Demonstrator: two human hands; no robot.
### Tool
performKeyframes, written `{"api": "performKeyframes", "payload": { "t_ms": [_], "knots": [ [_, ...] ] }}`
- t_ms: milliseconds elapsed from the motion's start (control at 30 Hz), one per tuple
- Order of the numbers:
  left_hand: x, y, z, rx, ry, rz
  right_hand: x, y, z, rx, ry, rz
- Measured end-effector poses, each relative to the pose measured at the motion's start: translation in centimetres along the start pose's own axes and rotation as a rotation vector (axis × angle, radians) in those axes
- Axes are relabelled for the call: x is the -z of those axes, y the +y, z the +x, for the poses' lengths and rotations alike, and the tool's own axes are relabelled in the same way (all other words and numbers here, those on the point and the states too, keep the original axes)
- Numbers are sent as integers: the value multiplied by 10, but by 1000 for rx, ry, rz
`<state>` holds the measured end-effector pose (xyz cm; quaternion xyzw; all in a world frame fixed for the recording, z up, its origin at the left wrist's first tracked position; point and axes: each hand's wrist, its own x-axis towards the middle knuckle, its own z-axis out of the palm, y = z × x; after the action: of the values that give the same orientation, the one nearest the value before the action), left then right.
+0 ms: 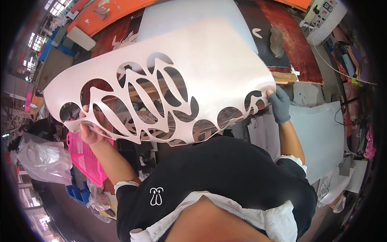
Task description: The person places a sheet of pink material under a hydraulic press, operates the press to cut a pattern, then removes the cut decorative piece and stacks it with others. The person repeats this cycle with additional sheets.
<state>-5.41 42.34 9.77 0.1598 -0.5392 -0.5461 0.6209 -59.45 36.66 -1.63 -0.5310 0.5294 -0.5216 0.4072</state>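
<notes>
Here, holding up a pale pinkish-white sheet (217, 60) in front of the torso, stretched between left hand (92, 132) and right hand (280, 106), with a broad uncut part toward the upper right and many curved openings through the left half and along the near edge. On the left, clamping bare fingers (83, 127) on the narrow strips at the lower left corner, with a fingertip showing at one opening. On the right, clamping on the right edge in a grey glove (282, 108), with a bare thumb tip on the upper face; cannot see what is tucked underneath. Beyond, partly covered in this view by the upper edge, can see a light blue board (181, 20) on the dark red and black surface (307, 60); cannot tell about any contact between the two. Farther right on the same surface, can make out a greyish oval object (276, 42) and, near it, a small white cut piece (256, 32). Below and beside the left forearm, can see a bright pink basket (82, 159), with a clear plastic bag (42, 161) to its left.
</notes>
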Motion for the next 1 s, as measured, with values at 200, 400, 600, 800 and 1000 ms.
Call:
{"api": "performKeyframes", "payload": {
  "t_ms": [200,400,600,800,1000],
  "knots": [
    [0,-45,55,81,122,132,25,22,47,-61,-11,-54],
    [13,-82,88,336,290,79,37,34,58,-111,-11,-77],
    [12,-103,188,347,249,70,37,18,97,-89,128,-253],
    [68,-81,313,195,-199,81,20,1,159,182,288,202],
    [226,-151,332,346,599,839,-46,73,249,831,167,-1352]
  ]
}}
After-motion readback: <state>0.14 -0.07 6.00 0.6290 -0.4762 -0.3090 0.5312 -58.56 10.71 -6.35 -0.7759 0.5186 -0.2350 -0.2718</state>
